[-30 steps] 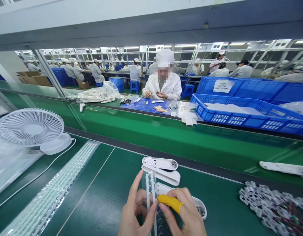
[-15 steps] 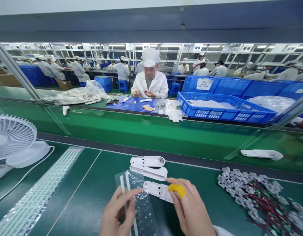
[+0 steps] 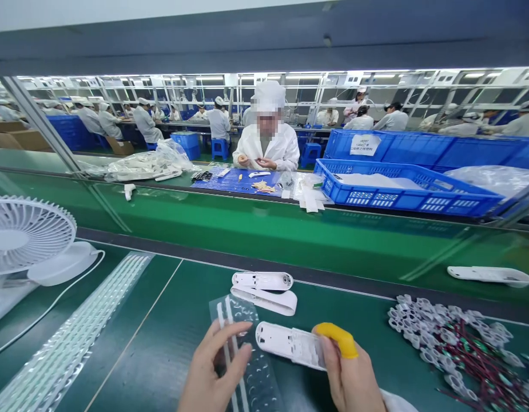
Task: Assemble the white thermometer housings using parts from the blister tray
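Note:
My right hand [image 3: 347,366], with a yellow cover on one finger, grips the right end of a white plastic housing [image 3: 285,344], its inner side facing up. Left of the housing, my left hand [image 3: 221,363] has thumb and forefinger apart, with nothing between them. Under and beside that hand lies a clear plastic sheet [image 3: 262,380] bearing white strips and curved clear pieces. Beyond my hands, another white housing [image 3: 264,280] rests just behind a white looped shell [image 3: 266,300] on the green table [image 3: 161,337].
Ring-shaped parts with dark red wires [image 3: 457,349] are heaped at right. A white fan [image 3: 28,240] and long strip sheets [image 3: 88,326] lie left. Beyond the green belt [image 3: 247,223], which carries a white shell [image 3: 489,275], a person [image 3: 268,143] sits near a blue crate [image 3: 401,191].
My right hand has taken hold of the housing's end and shifted slightly right with it. The left hand's fingers have moved off the housing. The whole view has shifted a little.

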Tool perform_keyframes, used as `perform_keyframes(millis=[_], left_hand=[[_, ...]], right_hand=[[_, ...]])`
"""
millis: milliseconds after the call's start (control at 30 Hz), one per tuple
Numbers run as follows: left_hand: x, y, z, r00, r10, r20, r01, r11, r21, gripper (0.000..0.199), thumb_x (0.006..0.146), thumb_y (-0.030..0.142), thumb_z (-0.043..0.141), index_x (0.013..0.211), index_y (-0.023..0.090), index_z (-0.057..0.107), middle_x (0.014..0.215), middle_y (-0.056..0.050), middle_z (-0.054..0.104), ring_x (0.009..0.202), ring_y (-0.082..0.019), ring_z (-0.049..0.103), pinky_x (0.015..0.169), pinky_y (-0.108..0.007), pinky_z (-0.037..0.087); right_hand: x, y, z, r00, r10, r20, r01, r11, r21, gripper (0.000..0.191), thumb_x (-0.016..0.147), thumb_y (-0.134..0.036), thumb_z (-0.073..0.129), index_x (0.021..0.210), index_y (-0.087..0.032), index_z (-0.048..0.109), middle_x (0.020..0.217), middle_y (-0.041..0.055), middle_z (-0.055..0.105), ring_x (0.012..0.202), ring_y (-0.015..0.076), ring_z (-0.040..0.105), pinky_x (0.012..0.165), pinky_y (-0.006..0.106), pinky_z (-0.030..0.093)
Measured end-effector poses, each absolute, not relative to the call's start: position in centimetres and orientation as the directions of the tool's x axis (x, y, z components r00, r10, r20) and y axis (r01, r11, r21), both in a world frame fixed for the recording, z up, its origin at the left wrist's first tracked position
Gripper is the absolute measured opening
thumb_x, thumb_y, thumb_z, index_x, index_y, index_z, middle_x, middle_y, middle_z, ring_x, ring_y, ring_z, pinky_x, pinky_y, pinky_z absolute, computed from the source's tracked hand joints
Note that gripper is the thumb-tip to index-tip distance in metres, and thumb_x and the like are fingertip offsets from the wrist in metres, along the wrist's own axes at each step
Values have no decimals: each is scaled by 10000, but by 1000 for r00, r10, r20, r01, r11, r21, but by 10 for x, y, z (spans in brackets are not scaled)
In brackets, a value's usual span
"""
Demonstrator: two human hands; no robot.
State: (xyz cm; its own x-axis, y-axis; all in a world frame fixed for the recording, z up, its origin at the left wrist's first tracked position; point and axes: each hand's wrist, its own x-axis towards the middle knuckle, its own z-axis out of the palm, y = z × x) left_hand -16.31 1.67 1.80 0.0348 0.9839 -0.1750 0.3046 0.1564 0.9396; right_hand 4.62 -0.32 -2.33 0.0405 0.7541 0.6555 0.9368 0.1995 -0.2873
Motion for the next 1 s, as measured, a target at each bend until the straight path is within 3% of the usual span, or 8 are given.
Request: perform_keyframes(millis=[67, 167, 300, 433, 633, 767, 900, 1000], left_hand=[[-161, 16, 22, 122, 963, -241, 233, 209, 950, 313, 651, 384, 651, 947, 288, 682, 943, -41, 609, 823, -224, 561, 681, -251, 453], [-158, 14, 26, 188, 934, -305, 267, 250, 931, 316, 605, 358, 678, 914, 294, 698, 927, -50, 626, 877, -264, 558, 747, -307, 451], [-159, 14, 25, 194, 932, -306, 374, 218, 901, 309, 582, 282, 675, 890, 293, 701, 943, -60, 633, 969, -306, 526, 835, -390, 412], [-158, 14, 24, 225, 925, -306, 395, 200, 897, 281, 581, 245, 678, 856, 300, 700, 979, -46, 651, 1026, -309, 508, 862, -384, 400], [-155, 11, 30, 197, 945, -259, 366, 174, 914, 247, 568, 236, 681, 805, 299, 708, 923, -38, 670, 958, -290, 553, 822, -353, 430], [-155, 10, 31, 177, 935, -307, 365, 228, 903, 245, 560, 275, 698, 803, 307, 712, 979, -49, 680, 1139, -350, 438, 916, -436, 372], [-156, 10, 31, 186, 935, -303, 400, 209, 892, 256, 560, 295, 712, 816, 303, 715, 955, -57, 687, 1088, -350, 476, 922, -464, 367], [-156, 10, 30, 194, 949, -250, 406, 154, 901, 238, 564, 289, 716, 801, 311, 714, 904, -43, 690, 985, -323, 538, 892, -445, 398]], right_hand=[[47, -9, -23, 19, 827, 562, 883, 250, -397, 297, 914, -371, 271, 873, -212, 518, 711, 44, 637, 614, 168, 617, 548, 276, 519], [45, -13, -21, -17, 896, 444, 823, 265, -503, 318, 912, -378, 253, 833, -225, 521, 680, 31, 611, 571, 155, 592, 505, 266, 505], [48, -16, -14, -14, 892, 451, 818, 270, -508, 303, 904, -382, 290, 866, -227, 547, 711, 38, 632, 623, 161, 616, 564, 266, 525], [62, -20, -1, -65, 881, 468, 804, 325, -499, 198, 878, -336, 405, 972, -239, 549, 942, 56, 648, 843, 169, 625, 678, 245, 532], [77, -27, 1, -150, 872, 467, 826, 370, -426, 99, 814, -300, 528, 841, -228, 590, 1014, 71, 634, 910, 190, 608, 681, 255, 541], [80, -30, -3, -233, 896, 378, 858, 372, -353, 101, 807, -243, 507, 824, -232, 606, 1080, 65, 618, 984, 198, 582, 745, 284, 538], [82, -31, -1, -356, 880, 315, 889, 423, -177, 247, 774, -153, 442, 938, -230, 610, 1222, 55, 537, 1077, 213, 527, 795, 328, 527], [80, -31, 1, -431, 853, 295, 893, 451, 0, 212, 803, -206, 442, 902, -246, 625, 1219, 51, 543, 1053, 230, 539, 742, 345, 536]])
